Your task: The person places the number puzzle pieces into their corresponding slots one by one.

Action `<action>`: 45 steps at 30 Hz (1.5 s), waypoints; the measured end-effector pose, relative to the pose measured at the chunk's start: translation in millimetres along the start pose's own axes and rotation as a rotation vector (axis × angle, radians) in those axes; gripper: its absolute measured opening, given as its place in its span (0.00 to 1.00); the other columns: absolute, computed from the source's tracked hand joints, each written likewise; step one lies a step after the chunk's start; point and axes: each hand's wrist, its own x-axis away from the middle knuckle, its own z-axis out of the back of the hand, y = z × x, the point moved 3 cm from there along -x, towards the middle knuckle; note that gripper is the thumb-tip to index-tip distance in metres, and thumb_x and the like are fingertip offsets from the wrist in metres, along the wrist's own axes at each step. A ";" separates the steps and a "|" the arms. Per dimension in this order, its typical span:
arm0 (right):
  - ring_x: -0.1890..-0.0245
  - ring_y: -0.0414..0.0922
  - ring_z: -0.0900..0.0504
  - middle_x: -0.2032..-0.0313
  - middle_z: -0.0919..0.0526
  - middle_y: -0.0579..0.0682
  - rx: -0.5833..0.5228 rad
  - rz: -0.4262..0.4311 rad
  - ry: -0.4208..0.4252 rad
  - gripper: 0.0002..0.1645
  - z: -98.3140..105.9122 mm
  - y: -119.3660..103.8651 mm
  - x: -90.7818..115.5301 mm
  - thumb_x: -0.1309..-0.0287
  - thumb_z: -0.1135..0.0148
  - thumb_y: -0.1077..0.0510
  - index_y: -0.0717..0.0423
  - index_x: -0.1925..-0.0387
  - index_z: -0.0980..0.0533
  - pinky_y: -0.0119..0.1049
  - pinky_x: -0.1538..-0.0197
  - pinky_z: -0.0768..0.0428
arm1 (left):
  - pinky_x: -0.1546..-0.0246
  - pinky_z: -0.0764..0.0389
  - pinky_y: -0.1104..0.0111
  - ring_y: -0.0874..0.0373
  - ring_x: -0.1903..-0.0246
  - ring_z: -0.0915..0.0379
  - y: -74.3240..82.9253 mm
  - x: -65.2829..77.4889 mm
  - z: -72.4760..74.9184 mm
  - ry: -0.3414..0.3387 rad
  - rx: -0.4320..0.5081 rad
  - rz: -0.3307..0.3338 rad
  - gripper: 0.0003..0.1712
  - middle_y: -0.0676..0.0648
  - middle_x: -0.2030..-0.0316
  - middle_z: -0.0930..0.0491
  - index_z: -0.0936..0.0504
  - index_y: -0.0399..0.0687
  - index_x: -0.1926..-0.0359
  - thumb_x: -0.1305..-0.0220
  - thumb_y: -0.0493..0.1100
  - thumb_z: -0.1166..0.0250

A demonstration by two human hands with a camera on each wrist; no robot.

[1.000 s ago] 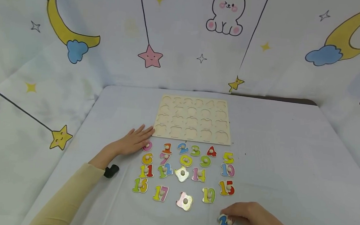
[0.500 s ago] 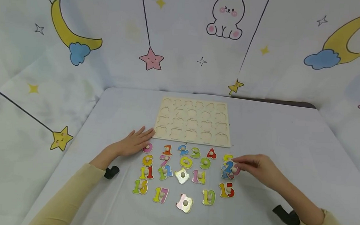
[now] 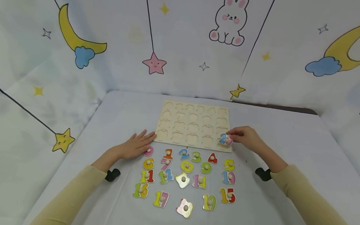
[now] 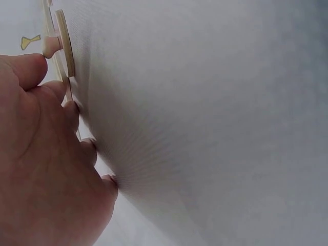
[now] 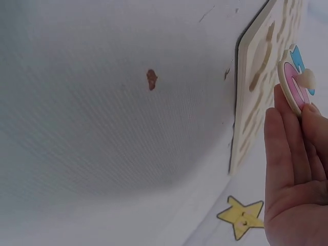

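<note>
My right hand [image 3: 244, 136] pinches a number 20 puzzle piece [image 3: 225, 139], blue and pink with a small knob, over the front right corner of the wooden puzzle board [image 3: 184, 143]. In the right wrist view the number 20 piece [image 5: 293, 82] sits between thumb and fingers, tilted beside the board [image 5: 251, 61]. My left hand [image 3: 137, 145] lies with fingers spread, fingertips right at the board's front left corner. Close by its thumb is the pink 0 piece [image 3: 148, 151], its knob [image 4: 51, 46] near the thumb in the left wrist view.
Several knobbed number pieces lie in rows in front of the board, among them the 5 piece [image 3: 229, 165], the 10 piece [image 3: 228, 177] and the 17 piece [image 3: 161, 199]. Two shiny pieces [image 3: 182, 180] show no number. A printed cloth wall [image 3: 182, 59] stands behind the table.
My right hand has carried the number 20 piece from the table's front right, past the 10 and 5 pieces, up to the board's corner. The left hand has stayed in place.
</note>
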 end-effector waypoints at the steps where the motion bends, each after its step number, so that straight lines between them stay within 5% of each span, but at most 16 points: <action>1: 0.65 0.47 0.20 0.62 0.18 0.56 0.005 0.002 -0.004 0.11 -1.1 1.6 -1.9 0.39 0.41 0.65 0.67 0.57 0.20 0.34 0.63 0.21 | 0.40 0.67 0.40 0.41 0.31 0.73 0.3 -0.1 -0.5 -0.001 0.001 0.000 0.33 0.44 0.28 0.57 0.53 0.45 0.27 0.26 0.52 0.57; 22: 0.65 0.48 0.25 0.63 0.18 0.52 0.172 -0.010 0.011 0.11 -22.2 9.9 -5.9 0.41 0.37 0.62 0.62 0.58 0.18 0.40 0.59 0.24 | 0.40 0.66 0.40 0.41 0.31 0.72 1.0 0.5 -2.0 0.013 -0.017 0.007 0.33 0.44 0.28 0.57 0.52 0.45 0.27 0.26 0.51 0.57; 32: 0.70 0.45 0.28 0.66 0.23 0.50 0.349 0.080 0.065 0.10 -32.8 0.7 -3.3 0.45 0.36 0.68 0.64 0.60 0.17 0.36 0.68 0.26 | 0.40 0.67 0.41 0.42 0.31 0.73 -1.7 -0.9 -3.5 0.015 -0.026 0.007 0.33 0.45 0.28 0.57 0.53 0.46 0.27 0.26 0.53 0.57; 37: 0.70 0.44 0.28 0.66 0.23 0.50 0.441 0.075 0.059 0.12 -36.8 -3.9 -0.5 0.46 0.35 0.68 0.64 0.57 0.18 0.36 0.66 0.27 | 0.40 0.67 0.41 0.43 0.31 0.73 -3.0 -1.8 -5.0 0.014 -0.035 0.005 0.34 0.46 0.28 0.57 0.53 0.47 0.27 0.27 0.53 0.57; 45: 0.68 0.47 0.25 0.63 0.21 0.55 0.713 0.186 0.054 0.17 -45.6 -17.4 6.4 0.48 0.34 0.69 0.65 0.54 0.20 0.40 0.60 0.22 | 0.40 0.66 0.40 0.42 0.31 0.72 -2.5 -0.9 -3.9 0.011 -0.032 0.006 0.34 0.45 0.28 0.57 0.53 0.47 0.27 0.26 0.54 0.58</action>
